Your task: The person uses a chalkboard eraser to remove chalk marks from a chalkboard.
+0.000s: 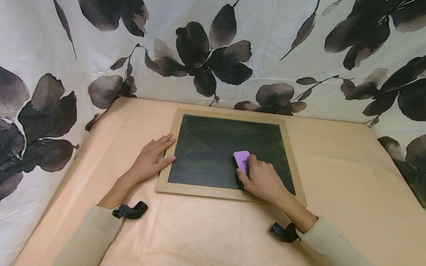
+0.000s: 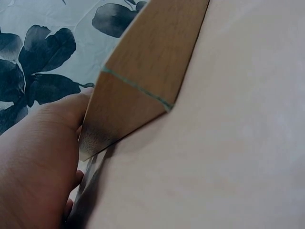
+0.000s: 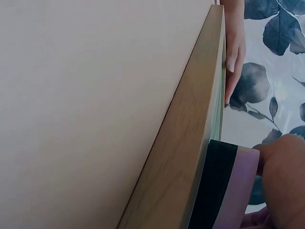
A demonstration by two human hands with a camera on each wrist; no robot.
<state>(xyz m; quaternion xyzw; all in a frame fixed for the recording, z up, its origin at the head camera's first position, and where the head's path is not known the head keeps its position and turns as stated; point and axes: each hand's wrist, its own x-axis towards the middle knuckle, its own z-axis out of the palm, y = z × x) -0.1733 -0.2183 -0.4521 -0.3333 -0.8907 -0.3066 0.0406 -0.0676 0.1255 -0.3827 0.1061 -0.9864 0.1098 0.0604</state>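
Note:
A chalkboard (image 1: 213, 140) in a pale wooden frame lies flat, with faint yellowish smears across its dark surface. On its lower right part sits a purple eraser (image 1: 241, 160) with a black underside, and my right hand (image 1: 265, 180) grips it between thumb and fingers. The right wrist view shows the eraser (image 3: 228, 186) against the board, just inside the wooden frame (image 3: 190, 114). My left hand (image 1: 149, 158) rests at the board's left edge, fingers straight, fingertips and thumb on the frame. In the left wrist view, the left hand (image 2: 40, 162) touches the frame's side (image 2: 138, 62).
The board lies on a table covered by a peach cloth (image 1: 199, 229). Behind and at both sides hangs a white curtain (image 1: 273, 33) with dark flower prints. A black wrist camera (image 1: 130, 210) is on the left wrist, another black camera (image 1: 284, 232) on the right.

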